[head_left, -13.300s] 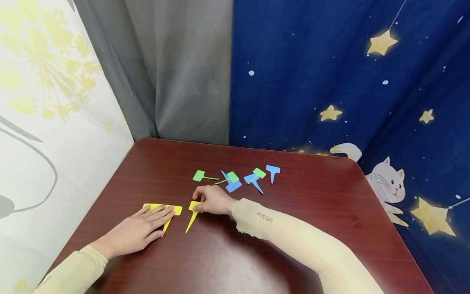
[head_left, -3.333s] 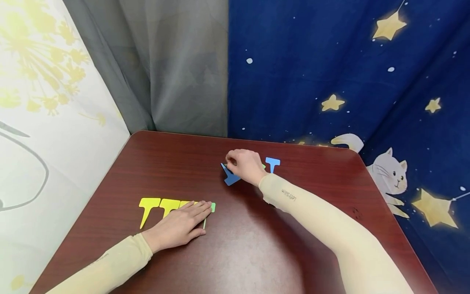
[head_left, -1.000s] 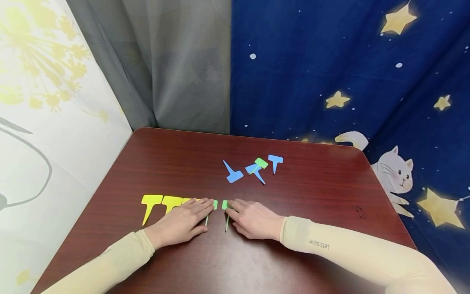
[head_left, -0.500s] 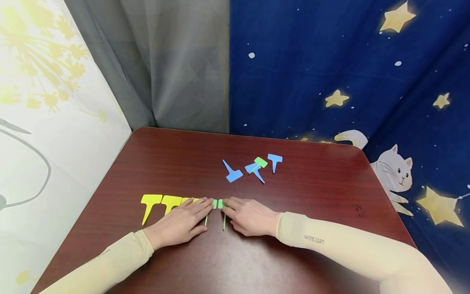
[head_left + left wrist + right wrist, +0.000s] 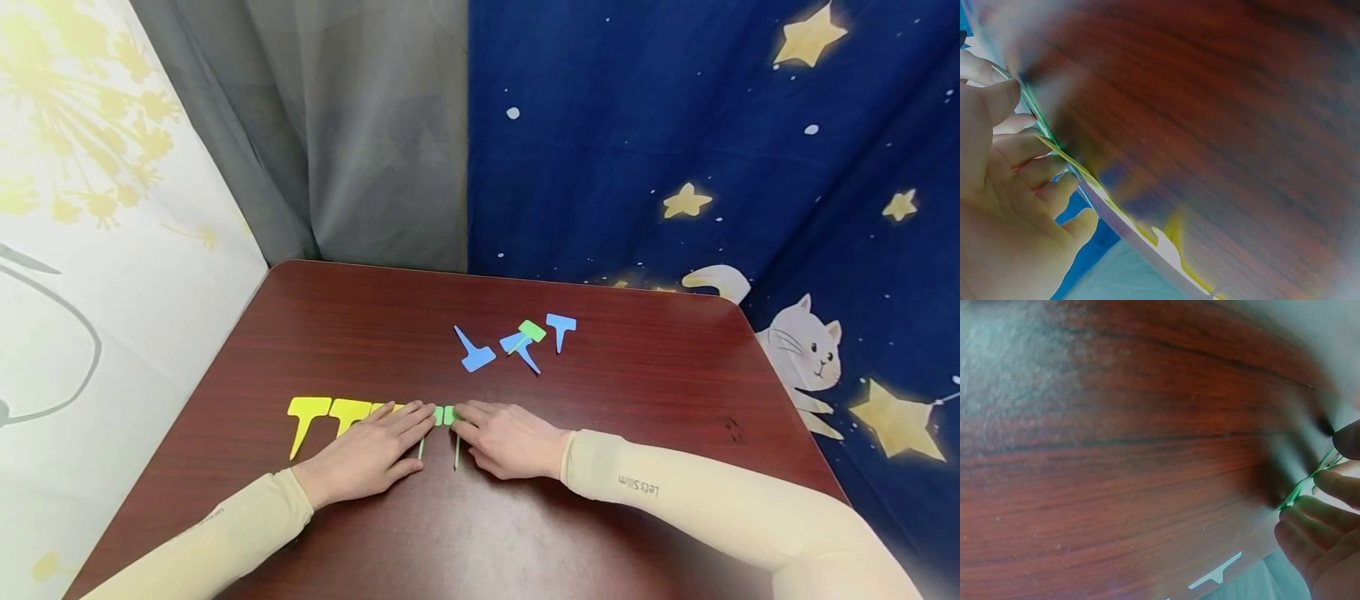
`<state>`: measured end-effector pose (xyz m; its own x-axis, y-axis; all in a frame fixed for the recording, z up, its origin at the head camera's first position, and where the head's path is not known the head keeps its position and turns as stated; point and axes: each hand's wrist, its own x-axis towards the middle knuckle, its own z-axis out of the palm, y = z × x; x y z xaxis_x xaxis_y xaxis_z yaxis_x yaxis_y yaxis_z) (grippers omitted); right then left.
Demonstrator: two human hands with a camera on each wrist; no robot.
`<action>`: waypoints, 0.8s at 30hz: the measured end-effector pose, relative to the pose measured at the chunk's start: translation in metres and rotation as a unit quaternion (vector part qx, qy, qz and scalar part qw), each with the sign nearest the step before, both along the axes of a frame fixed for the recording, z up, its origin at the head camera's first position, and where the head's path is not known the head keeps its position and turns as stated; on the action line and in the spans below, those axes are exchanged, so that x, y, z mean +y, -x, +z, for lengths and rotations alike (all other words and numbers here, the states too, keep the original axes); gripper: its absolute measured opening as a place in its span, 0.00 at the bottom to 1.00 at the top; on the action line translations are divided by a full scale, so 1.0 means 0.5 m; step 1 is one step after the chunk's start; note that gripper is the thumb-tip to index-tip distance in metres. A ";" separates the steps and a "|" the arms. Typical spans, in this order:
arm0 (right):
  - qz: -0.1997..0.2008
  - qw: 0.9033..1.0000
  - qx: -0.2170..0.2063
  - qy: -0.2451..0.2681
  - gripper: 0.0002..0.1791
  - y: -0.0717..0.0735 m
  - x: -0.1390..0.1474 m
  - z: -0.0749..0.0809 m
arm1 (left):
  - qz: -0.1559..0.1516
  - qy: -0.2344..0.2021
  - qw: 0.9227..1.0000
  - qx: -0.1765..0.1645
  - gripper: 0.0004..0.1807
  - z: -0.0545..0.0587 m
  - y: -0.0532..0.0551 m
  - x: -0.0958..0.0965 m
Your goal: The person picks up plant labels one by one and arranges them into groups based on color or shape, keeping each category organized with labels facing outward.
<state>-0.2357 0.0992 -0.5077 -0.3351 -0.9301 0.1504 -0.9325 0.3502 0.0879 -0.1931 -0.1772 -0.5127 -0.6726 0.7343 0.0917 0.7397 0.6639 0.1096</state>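
T-shaped plastic plant labels lie in a row on the table. Two yellow plant labels, an outer one (image 5: 308,408) and an inner one (image 5: 347,410), show at the left; a third yellow label (image 5: 381,409) is mostly hidden by my left hand (image 5: 367,454). That hand lies over the row with straight fingers, its fingertips on a green label (image 5: 438,417). Fingers of my right hand (image 5: 513,440) press flat on another green label (image 5: 449,414), whose stem points toward me. Only a thin gap shows between the two green heads. In the right wrist view, the fingertips rest along the green label (image 5: 1300,489).
Farther back on the dark red table (image 5: 637,375) lie a blue label (image 5: 478,359), another blue label (image 5: 528,354) crossed by a green label (image 5: 533,331), and a blue label (image 5: 561,322) beside them. Curtains (image 5: 390,167) hang behind the table's far edge.
After reaching to the far pile, my right hand has brought a green label to the row and slid it left toward the other green one. Earlier, yellow labels were being lined up. My left hand stays put lately.
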 end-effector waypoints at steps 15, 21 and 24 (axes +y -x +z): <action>-0.012 1.000 0.015 0.007 0.19 0.012 0.008 0.016 | 0.001 -0.001 1.000 -0.005 0.35 0.003 0.001 0.000; -0.040 0.997 0.053 0.030 0.16 0.057 0.043 0.026 | 0.007 -0.014 1.000 -0.003 0.33 0.011 0.000 0.000; -0.059 0.994 0.084 0.049 0.15 0.093 0.065 0.022 | 0.004 -0.018 1.000 -0.003 0.33 0.017 -0.002 0.006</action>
